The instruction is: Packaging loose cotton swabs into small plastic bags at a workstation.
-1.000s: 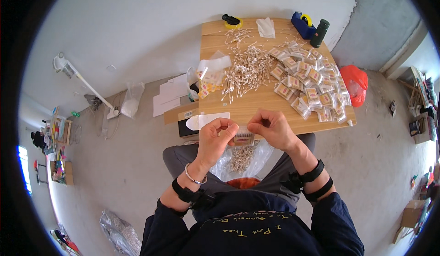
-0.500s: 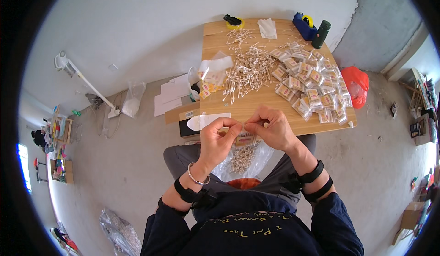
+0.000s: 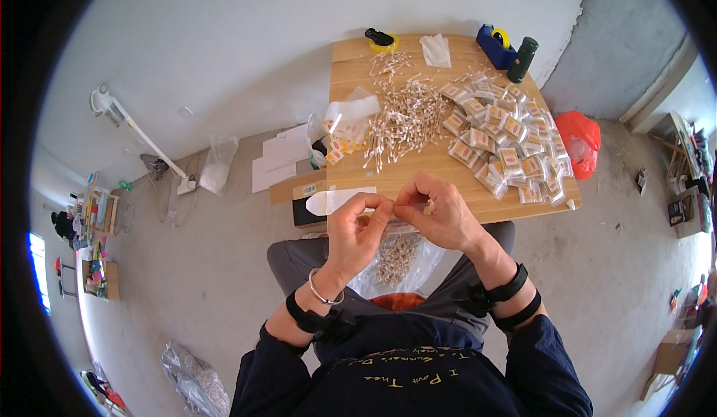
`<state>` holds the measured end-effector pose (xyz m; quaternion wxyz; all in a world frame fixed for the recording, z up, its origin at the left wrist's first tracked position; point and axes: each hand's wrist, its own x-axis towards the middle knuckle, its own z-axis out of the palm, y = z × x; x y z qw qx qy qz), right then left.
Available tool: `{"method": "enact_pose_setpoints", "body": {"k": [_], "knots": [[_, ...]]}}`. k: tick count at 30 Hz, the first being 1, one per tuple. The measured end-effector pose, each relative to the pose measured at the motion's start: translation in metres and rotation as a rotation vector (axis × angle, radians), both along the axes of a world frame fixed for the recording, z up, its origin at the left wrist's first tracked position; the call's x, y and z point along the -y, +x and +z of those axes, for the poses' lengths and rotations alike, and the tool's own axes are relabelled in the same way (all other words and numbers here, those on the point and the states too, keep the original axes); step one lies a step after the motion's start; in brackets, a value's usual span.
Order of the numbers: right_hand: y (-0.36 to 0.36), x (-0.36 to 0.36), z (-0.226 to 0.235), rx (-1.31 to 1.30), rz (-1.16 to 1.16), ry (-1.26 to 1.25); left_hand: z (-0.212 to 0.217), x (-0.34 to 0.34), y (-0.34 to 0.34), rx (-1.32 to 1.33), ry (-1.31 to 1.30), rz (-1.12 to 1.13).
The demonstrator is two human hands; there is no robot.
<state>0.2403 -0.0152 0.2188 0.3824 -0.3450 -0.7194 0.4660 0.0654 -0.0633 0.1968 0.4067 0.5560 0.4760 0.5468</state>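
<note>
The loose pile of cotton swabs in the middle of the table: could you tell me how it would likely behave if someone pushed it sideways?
The cotton swabs lie loose and criss-crossed, so a push would probably scatter them rather than move the heap whole. Thin round sticks like these may roll on the smooth wooden table. They look very light, so they would likely offer little resistance.

Small clear packets (image 3: 508, 152) with orange-and-white labels lie heaped across the bench (image 3: 448, 181) toward three o'clock, many overlapping. At the bench's nine o'clock edge a few loose orange-and-yellow labels (image 3: 336, 149) lie under a crumpled clear bag (image 3: 349, 112). A clear plastic bag (image 3: 399, 261) of pale sticks rests on the lap at six o'clock. A brown carton flap (image 3: 297, 187) with a small white sticker lies on the floor beside the bench.
</note>
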Motion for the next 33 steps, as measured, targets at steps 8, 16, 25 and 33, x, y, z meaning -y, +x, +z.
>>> {"method": "enact_pose_setpoints", "body": {"k": [8,16,25,33], "knots": [[0.005,-0.001,0.003,0.009,0.025,-0.018,0.007,0.000,-0.009,-0.167,0.124,0.006],[0.001,-0.001,0.004,0.076,0.009,0.194,0.012,0.000,-0.007,-0.317,0.222,0.030],[0.010,-0.005,0.001,0.004,0.008,-0.062,0.003,-0.001,-0.012,-0.046,0.027,-0.034],[0.005,-0.010,0.000,-0.032,0.077,-0.138,0.013,-0.005,-0.012,-0.001,-0.150,-0.137]]}}
